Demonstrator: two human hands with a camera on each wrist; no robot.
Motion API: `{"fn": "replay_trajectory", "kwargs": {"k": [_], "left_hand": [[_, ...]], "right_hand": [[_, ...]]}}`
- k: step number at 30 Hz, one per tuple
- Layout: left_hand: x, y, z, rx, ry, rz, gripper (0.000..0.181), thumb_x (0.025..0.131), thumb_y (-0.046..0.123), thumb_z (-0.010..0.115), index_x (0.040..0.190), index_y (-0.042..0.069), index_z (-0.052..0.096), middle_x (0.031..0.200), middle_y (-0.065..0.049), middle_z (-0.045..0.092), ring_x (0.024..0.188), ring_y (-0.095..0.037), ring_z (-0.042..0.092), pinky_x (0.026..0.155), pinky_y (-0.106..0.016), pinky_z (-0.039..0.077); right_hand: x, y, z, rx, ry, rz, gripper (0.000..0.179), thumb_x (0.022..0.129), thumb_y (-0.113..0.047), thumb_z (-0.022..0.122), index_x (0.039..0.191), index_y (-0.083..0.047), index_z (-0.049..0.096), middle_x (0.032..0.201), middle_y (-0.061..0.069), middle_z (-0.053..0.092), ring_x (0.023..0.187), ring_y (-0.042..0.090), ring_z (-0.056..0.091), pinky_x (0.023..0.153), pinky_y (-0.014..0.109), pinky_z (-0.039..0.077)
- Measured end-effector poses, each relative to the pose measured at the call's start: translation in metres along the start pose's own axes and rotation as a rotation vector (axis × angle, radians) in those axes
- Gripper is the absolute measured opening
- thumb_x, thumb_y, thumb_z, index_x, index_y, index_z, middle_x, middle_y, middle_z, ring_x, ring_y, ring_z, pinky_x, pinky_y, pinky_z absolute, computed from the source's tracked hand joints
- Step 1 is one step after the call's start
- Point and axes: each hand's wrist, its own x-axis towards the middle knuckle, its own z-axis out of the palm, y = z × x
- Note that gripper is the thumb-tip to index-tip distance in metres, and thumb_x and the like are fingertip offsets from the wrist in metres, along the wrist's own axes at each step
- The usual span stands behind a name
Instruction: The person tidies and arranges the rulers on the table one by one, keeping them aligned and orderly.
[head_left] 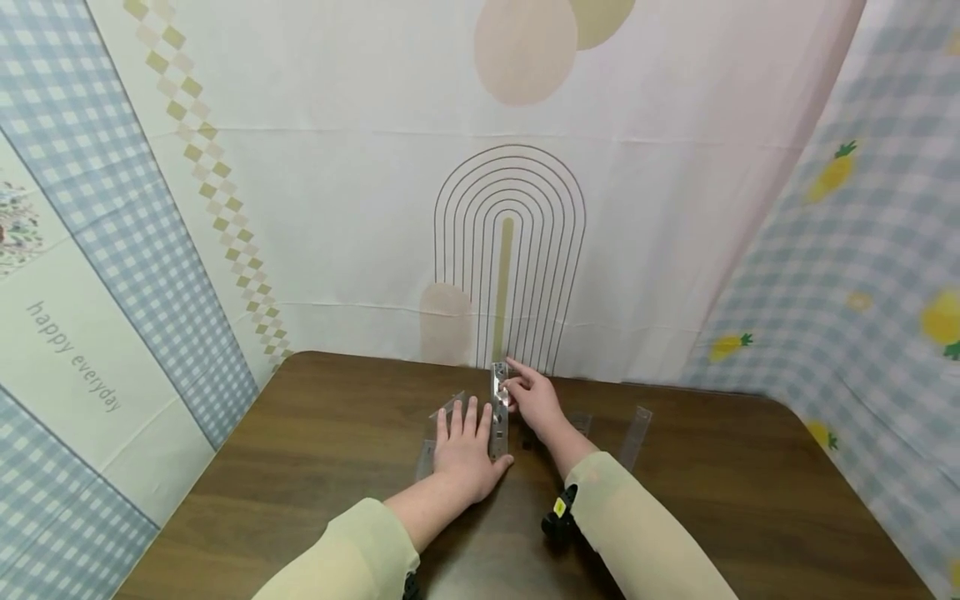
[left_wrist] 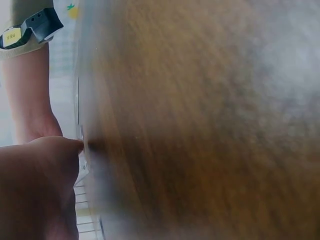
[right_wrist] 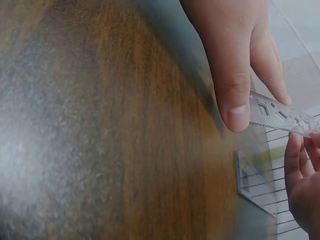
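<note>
A clear ruler with shaped cut-outs runs away from me toward the back edge of the table. My left hand presses flat with its fingers spread along the ruler's left side. Its thumb reaches across the near end, and shows against the ruler in the right wrist view. At the far end my right hand pinches the ruler's edge, its index finger stretched out to the tip. In the right wrist view the right hand's fingertips meet the toothed ruler. The left wrist view mostly hides the ruler.
A clear triangular piece and another clear piece lie left of the ruler. On the right are a clear flat piece and a narrow clear strip. The brown wooden table meets a patterned curtain behind.
</note>
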Motion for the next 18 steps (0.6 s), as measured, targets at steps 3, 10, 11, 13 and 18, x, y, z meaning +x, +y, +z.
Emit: {"fn": "replay_trajectory", "kwargs": {"k": [3,10,11,13,18], "left_hand": [[-0.002,0.0,0.0,-0.01,0.015,0.009,0.092,0.092,0.073,0.043,0.161,0.017,0.017,0.165,-0.012,0.012,0.151,-0.036,0.008,0.118,-0.057,0.005],[-0.004,-0.003,0.003,-0.053,0.072,0.033,0.093,0.091,0.072,0.045,0.16,0.016,0.02,0.165,-0.013,0.013,0.151,-0.037,0.01,0.118,-0.058,0.006],[-0.004,-0.003,0.003,-0.056,0.083,0.038,0.093,0.091,0.072,0.046,0.16,0.015,0.021,0.165,-0.014,0.014,0.15,-0.037,0.01,0.118,-0.058,0.007],[-0.004,-0.005,0.005,-0.062,0.099,0.051,0.093,0.091,0.073,0.046,0.16,0.015,0.021,0.165,-0.014,0.013,0.151,-0.037,0.008,0.118,-0.058,0.006],[-0.008,-0.009,0.008,-0.075,0.113,0.081,0.093,0.091,0.072,0.046,0.16,0.015,0.021,0.165,-0.013,0.012,0.151,-0.037,0.005,0.118,-0.059,0.003]], "right_hand": [[-0.002,-0.001,0.0,0.003,0.01,0.007,0.047,0.101,-0.007,0.056,0.146,-0.017,0.052,0.101,0.01,0.071,0.076,0.025,0.064,0.065,0.031,0.056],[-0.005,-0.002,0.001,0.039,0.044,0.018,0.046,0.1,-0.006,0.057,0.146,-0.014,0.052,0.102,0.012,0.072,0.071,0.018,0.063,0.062,0.028,0.054],[-0.006,-0.003,0.001,0.046,0.047,0.021,0.047,0.1,-0.006,0.056,0.146,-0.013,0.051,0.103,0.012,0.072,0.069,0.017,0.062,0.061,0.027,0.054],[-0.008,-0.003,0.001,0.067,0.053,0.03,0.047,0.1,-0.005,0.056,0.147,-0.011,0.05,0.103,0.014,0.072,0.068,0.016,0.062,0.062,0.029,0.055],[-0.014,-0.004,0.002,0.116,0.057,0.083,0.048,0.101,-0.005,0.055,0.148,-0.012,0.049,0.104,0.013,0.072,0.068,0.015,0.062,0.066,0.033,0.056]]}}
